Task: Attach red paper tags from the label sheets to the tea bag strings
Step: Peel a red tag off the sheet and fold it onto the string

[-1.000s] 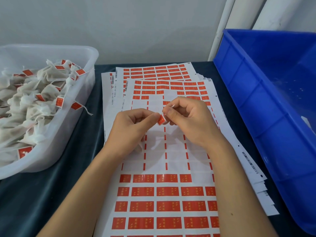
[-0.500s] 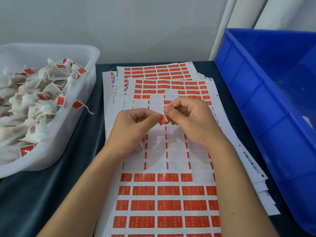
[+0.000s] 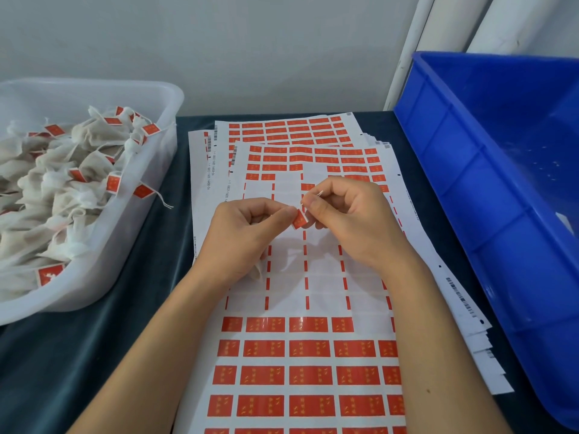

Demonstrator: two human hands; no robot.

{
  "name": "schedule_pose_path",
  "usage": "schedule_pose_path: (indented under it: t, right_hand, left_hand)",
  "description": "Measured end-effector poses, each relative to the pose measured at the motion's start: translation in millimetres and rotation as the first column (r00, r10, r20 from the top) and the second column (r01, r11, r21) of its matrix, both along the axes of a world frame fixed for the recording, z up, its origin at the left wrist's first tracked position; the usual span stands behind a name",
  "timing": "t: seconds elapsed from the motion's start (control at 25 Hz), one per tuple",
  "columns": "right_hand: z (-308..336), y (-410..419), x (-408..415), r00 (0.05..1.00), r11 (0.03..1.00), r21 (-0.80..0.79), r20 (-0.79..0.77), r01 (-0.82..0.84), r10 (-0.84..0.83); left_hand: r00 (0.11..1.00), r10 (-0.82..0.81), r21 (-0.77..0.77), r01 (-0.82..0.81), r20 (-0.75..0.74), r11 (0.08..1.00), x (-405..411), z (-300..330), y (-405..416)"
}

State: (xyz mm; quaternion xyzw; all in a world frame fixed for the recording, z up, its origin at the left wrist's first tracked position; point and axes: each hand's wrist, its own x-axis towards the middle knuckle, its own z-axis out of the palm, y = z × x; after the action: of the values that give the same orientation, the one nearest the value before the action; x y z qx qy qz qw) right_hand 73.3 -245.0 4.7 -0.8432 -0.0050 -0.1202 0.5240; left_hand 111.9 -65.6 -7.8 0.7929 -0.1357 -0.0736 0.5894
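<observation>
From the head view, the left hand point(image 3: 241, 236) and the right hand point(image 3: 351, 220) meet above the label sheets point(image 3: 313, 355) on the dark tabletop point(image 3: 94, 355). Both pinch one red paper tag point(image 3: 299, 220) between their fingertips. The right hand also pinches a thin white string point(image 3: 319, 193). A bit of white tea bag point(image 3: 258, 270) shows under the left hand. At the left, a white tub point(image 3: 150, 170) holds tagged tea bags; a blue bin point(image 3: 488, 195) stands right.

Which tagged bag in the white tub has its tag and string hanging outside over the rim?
The tag on the white tub's right wall: it hangs outside the rim with its string trailing; the other tags lie inside.
</observation>
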Motion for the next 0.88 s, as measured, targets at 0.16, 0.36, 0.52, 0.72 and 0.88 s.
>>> schedule_pose_path:
  t: [0.16, 0.36, 0.52, 0.72, 0.88]
  right_hand:
    - [-0.5, -0.2, 0.0, 1.0, 1.0, 0.003, -0.002, 0.006, -0.006]
    - [-0.8, -0.3, 0.1, 1.0, 1.0, -0.003, -0.004, 0.008, -0.008]
    - [-0.7, -0.4, 0.1, 1.0, 1.0, -0.009, -0.005, 0.011, -0.011]
    - [-0.3, -1.1, 0.2, 1.0, 1.0, -0.014, -0.001, 0.016, -0.016]
    - [-1.5, -1.4, 0.4, 1.0, 1.0, -0.014, -0.009, 0.006, -0.006]
  left_hand:
    - [1.0, 0.002, 0.001, -0.002, -0.004, 1.0, 0.3, 0.2, 0.1]
    - [1.0, 0.006, 0.008, -0.006, -0.005, 1.0, -0.4, 1.0, 0.6]
    - [1.0, 0.011, 0.016, -0.011, -0.014, 1.0, -0.9, 2.0, -0.3]
    - [1.0, 0.005, 0.022, -0.004, -0.027, 1.0, -0.6, 2.0, 0.4]
    - [1.0, 0.005, 0.026, -0.005, -0.023, 1.0, -0.5, 0.6, 0.9]
